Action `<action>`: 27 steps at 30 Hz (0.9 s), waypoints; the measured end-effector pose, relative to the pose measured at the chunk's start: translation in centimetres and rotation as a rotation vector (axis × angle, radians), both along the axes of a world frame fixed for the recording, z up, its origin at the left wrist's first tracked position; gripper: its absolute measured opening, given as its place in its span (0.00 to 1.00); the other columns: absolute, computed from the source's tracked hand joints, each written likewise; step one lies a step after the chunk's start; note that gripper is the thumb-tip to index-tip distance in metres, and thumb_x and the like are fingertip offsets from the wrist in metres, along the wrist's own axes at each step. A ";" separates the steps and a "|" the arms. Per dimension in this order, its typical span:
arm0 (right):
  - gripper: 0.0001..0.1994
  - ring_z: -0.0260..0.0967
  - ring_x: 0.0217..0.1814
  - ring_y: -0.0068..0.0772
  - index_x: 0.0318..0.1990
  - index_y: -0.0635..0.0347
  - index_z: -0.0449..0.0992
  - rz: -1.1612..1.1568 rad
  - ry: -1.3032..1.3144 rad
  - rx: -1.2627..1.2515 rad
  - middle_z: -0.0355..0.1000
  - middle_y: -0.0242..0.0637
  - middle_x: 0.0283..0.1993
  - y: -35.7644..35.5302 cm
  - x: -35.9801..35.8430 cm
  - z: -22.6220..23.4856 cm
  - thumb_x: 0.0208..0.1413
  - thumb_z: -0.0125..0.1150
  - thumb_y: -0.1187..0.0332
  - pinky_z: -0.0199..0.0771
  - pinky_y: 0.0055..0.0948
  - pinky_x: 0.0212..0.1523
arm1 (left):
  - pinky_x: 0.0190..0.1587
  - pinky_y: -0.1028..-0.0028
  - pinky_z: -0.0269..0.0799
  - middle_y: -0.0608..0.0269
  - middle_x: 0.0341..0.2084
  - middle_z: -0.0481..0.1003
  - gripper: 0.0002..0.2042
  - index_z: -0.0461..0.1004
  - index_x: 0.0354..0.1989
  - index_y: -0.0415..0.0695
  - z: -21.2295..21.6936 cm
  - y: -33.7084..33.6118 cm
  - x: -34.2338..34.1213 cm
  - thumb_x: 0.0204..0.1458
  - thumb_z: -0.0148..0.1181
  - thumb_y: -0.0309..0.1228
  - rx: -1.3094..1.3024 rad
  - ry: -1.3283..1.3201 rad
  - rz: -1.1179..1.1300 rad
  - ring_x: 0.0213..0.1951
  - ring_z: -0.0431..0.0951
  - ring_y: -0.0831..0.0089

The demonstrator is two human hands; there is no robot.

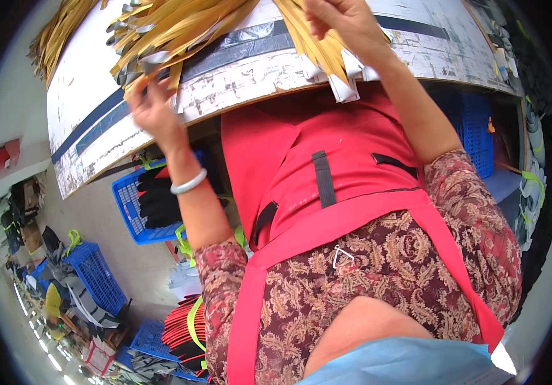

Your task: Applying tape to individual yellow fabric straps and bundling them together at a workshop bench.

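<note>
At the near left of the table, my left hand [155, 112] is at the edge of a big heap of yellow straps [189, 29]. Its fingers look pinched on the end of one strap, somewhat smeared by motion. Many straps have grey or silver end pieces. My right hand [349, 25] hovers over a smaller bundle of yellow straps [321, 54], whose white-silver ends [343, 88] hang over the table's front edge. The right fingers are curled together; what they hold, if anything, cannot be made out.
The white, scuffed table [231, 90] has dark tape bands. More yellow straps [58, 38] hang at its far left. Below stand a blue basket [128, 205] with black pieces and another blue crate [478, 135] under the right side. Further crates [96, 276] and piled goods line the left floor.
</note>
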State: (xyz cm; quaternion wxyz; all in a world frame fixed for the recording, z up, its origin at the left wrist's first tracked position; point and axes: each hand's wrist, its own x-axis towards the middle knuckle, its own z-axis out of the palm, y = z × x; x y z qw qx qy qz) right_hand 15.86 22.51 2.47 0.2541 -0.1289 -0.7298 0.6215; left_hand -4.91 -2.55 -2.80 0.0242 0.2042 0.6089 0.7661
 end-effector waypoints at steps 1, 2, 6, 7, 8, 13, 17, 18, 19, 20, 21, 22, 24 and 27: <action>0.14 0.66 0.22 0.16 0.35 0.62 0.73 -0.026 -0.015 0.012 0.69 0.27 0.24 1.0 0.9 -0.1 0.64 0.57 0.59 0.68 0.17 0.24 | 0.33 0.76 0.78 0.56 0.37 0.77 0.11 0.68 0.50 0.36 -0.3 -1.1 -0.8 0.61 0.54 0.26 -0.066 0.050 0.132 0.34 0.80 0.70; 0.14 0.66 0.22 0.16 0.35 0.62 0.73 -0.034 -0.022 0.008 0.69 0.27 0.24 1.3 2.3 -0.4 0.64 0.57 0.59 0.68 0.17 0.24 | 0.34 0.77 0.78 0.57 0.36 0.77 0.10 0.69 0.49 0.37 -1.1 -2.0 -0.8 0.61 0.55 0.25 -0.136 0.087 0.121 0.34 0.79 0.71; 0.12 0.71 0.29 0.25 0.37 0.63 0.77 -0.016 -0.391 0.509 0.73 0.34 0.28 -0.5 6.3 -1.2 0.60 0.60 0.62 0.71 0.26 0.33 | 0.34 0.79 0.73 0.64 0.32 0.76 0.03 0.77 0.37 0.40 -2.6 -1.3 4.5 0.58 0.58 0.23 -0.358 0.069 -0.163 0.33 0.75 0.79; 0.13 0.73 0.30 0.31 0.37 0.62 0.77 0.000 -0.372 0.668 0.74 0.37 0.27 -1.2 6.8 -1.5 0.59 0.60 0.59 0.71 0.30 0.34 | 0.35 0.77 0.73 0.64 0.32 0.76 0.03 0.77 0.37 0.39 -3.6 -0.5 5.9 0.57 0.58 0.22 -0.362 0.223 -0.275 0.32 0.75 0.79; 0.14 0.72 0.32 0.42 0.37 0.61 0.77 -0.005 -0.409 0.652 0.73 0.42 0.28 -1.8 6.9 -1.3 0.58 0.60 0.58 0.71 0.35 0.35 | 0.36 0.76 0.73 0.62 0.32 0.76 0.04 0.77 0.38 0.39 -2.4 1.1 8.0 0.55 0.59 0.20 -0.383 0.363 -0.415 0.32 0.76 0.76; 0.15 0.73 0.35 0.49 0.35 0.59 0.77 -0.080 -0.411 0.805 0.74 0.44 0.30 -1.5 6.5 -1.2 0.57 0.59 0.54 0.71 0.39 0.36 | 0.42 0.64 0.72 0.54 0.35 0.74 0.07 0.77 0.38 0.41 -1.5 7.6 13.5 0.50 0.59 0.19 -0.307 0.586 -0.634 0.39 0.75 0.54; 0.14 0.73 0.37 0.47 0.36 0.55 0.77 0.103 -0.878 0.857 0.75 0.41 0.32 -2.8 8.6 -0.5 0.55 0.62 0.54 0.72 0.39 0.38 | 0.45 0.63 0.72 0.54 0.37 0.74 0.08 0.76 0.39 0.40 -2.3 8.2 14.5 0.50 0.60 0.20 -0.350 0.526 -0.661 0.41 0.75 0.54; 0.12 0.73 0.38 0.45 0.35 0.57 0.77 0.066 -0.787 0.857 0.73 0.40 0.34 -3.5 9.6 -1.4 0.54 0.63 0.58 0.72 0.38 0.38 | 0.46 0.63 0.72 0.54 0.38 0.74 0.08 0.76 0.39 0.40 -2.3 8.2 14.9 0.49 0.60 0.20 -0.351 0.539 -0.684 0.42 0.75 0.54; 0.10 0.73 0.39 0.43 0.34 0.59 0.76 0.034 -0.692 0.855 0.72 0.39 0.35 -4.0 10.3 -2.5 0.53 0.64 0.63 0.72 0.36 0.39 | 0.46 0.63 0.72 0.54 0.38 0.74 0.08 0.76 0.39 0.40 -2.3 8.2 15.2 0.49 0.60 0.20 -0.352 0.538 -0.687 0.42 0.75 0.54; 0.06 0.73 0.38 0.42 0.34 0.62 0.75 0.048 -0.615 0.748 0.70 0.40 0.36 -4.0 10.7 -3.3 0.53 0.63 0.69 0.72 0.34 0.39 | 0.47 0.63 0.71 0.54 0.38 0.74 0.09 0.76 0.40 0.40 -2.3 8.3 15.6 0.49 0.61 0.21 -0.347 0.640 -0.719 0.43 0.74 0.54; 0.06 0.73 0.38 0.42 0.34 0.62 0.75 0.052 -0.613 0.746 0.70 0.40 0.36 -4.0 10.7 -3.3 0.53 0.63 0.69 0.72 0.34 0.39 | 0.48 0.63 0.71 0.54 0.39 0.74 0.10 0.76 0.40 0.40 -2.0 8.4 15.9 0.48 0.61 0.21 -0.344 0.741 -0.748 0.44 0.74 0.54; 0.06 0.72 0.37 0.42 0.34 0.63 0.75 0.038 -0.538 0.700 0.69 0.41 0.35 -4.1 10.6 -3.1 0.53 0.62 0.70 0.72 0.33 0.39 | 0.46 0.65 0.72 0.55 0.39 0.75 0.09 0.77 0.39 0.39 -1.7 8.5 16.2 0.48 0.61 0.21 -0.321 0.730 -0.722 0.41 0.76 0.54; 0.06 0.71 0.36 0.43 0.34 0.64 0.74 0.015 -0.461 0.651 0.69 0.42 0.34 -4.2 10.1 -2.5 0.53 0.62 0.71 0.72 0.32 0.38 | 0.46 0.65 0.71 0.56 0.38 0.75 0.08 0.77 0.38 0.40 -1.0 8.5 15.3 0.47 0.62 0.21 -0.376 0.698 -0.778 0.40 0.75 0.54; 0.06 0.71 0.35 0.33 0.36 0.65 0.74 0.068 -0.340 0.670 0.69 0.37 0.33 -4.6 8.6 -1.2 0.57 0.61 0.71 0.71 0.26 0.36 | 0.44 0.65 0.71 0.57 0.35 0.76 0.07 0.77 0.35 0.40 0.4 8.2 13.3 0.46 0.64 0.22 -0.385 0.637 -0.824 0.38 0.74 0.56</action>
